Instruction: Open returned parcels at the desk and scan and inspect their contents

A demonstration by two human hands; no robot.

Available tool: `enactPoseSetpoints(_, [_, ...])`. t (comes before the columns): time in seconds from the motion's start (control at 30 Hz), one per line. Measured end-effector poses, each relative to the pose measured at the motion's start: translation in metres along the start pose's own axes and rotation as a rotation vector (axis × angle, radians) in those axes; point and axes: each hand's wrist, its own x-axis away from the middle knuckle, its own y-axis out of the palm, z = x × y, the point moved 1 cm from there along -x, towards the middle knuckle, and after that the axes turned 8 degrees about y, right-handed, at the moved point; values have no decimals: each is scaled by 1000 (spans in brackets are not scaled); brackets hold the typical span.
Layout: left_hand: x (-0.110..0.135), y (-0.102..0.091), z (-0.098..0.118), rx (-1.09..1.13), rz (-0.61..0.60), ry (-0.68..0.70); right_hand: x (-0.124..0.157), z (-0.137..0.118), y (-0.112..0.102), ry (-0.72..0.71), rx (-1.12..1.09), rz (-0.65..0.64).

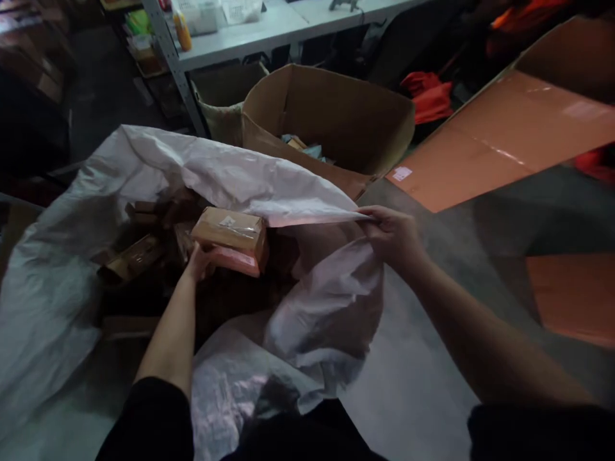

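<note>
My left hand (200, 261) grips a small brown cardboard box (231, 230) by its left end, inside the mouth of a large white woven sack (307, 189). Clear tape and a pale label show on the box. At the sack's right edge, my right hand (391, 234) is closed on the rim and pulls it taut. Several more cartons (137, 256) lie in the dark inside of the sack, and its depths are too dim to make out.
Beyond the sack stands a large open cardboard bin (336, 115) with a few small packages in it. A white table (269, 25) with baskets runs behind. To the right are a big orange-brown carton (509, 128) and a flat cardboard piece (576, 294) on the floor.
</note>
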Motion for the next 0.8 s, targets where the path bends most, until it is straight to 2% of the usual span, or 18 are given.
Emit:
enactPoseSetpoints(0.07, [-11,32,-6,52,-81,2,11,1,-3,2,22,-16])
enactPoseSetpoints(0.17, [-12,58,-3,80,-221,37,18,2,-5,12,51,-23])
enactPoseSetpoints(0.23, [-9,77,6,-25,-397,163,19,2,-3,2,70,-16])
enactPoseSetpoints(0.33, [-7,119,25,-225,-695,459,18,3,2,-63,105,-31])
enactPoseSetpoints(0.43, [-8,155,38,-242,-799,621,14,8,5,-135,126,-79])
enactPoseSetpoints(0.5, [-8,163,49,-218,-808,694,9,13,6,-148,119,-82])
enactPoseSetpoints(0.57, [-5,159,68,-198,-835,782,2,18,9,-128,92,-49])
enactPoseSetpoints(0.63, [3,150,97,-204,-881,871,-3,22,13,-93,57,-34])
enactPoseSetpoints(0.73, [13,144,137,-275,-941,1022,-5,26,19,-54,9,-78])
enactPoseSetpoints(0.8, [8,145,139,-341,-1007,1046,-4,26,20,-38,-5,-93])
